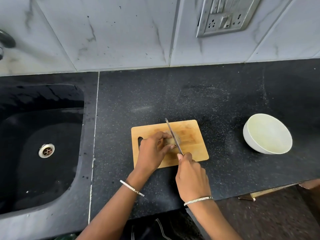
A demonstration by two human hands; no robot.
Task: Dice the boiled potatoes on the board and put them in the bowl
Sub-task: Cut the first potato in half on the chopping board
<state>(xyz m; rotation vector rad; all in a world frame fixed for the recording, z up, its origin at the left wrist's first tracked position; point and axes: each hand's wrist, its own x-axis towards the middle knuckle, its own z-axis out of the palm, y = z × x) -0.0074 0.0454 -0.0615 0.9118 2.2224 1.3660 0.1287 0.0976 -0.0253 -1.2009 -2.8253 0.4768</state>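
A brown boiled potato (170, 140) lies on the wooden cutting board (192, 135) in the middle of the black counter. My left hand (152, 151) holds the potato from the left, its fingers curled over it. My right hand (191, 177) grips the handle of a knife (173, 135), whose blade lies across the top of the potato and points away from me. The white bowl (267, 134) stands on the counter to the right of the board, with nothing in it.
A black sink (39, 135) with a metal drain (46, 150) fills the left side. The tiled wall (121, 32) with a switch-and-socket panel (226, 14) rises behind the counter. The counter's front edge (259, 191) runs near my wrists.
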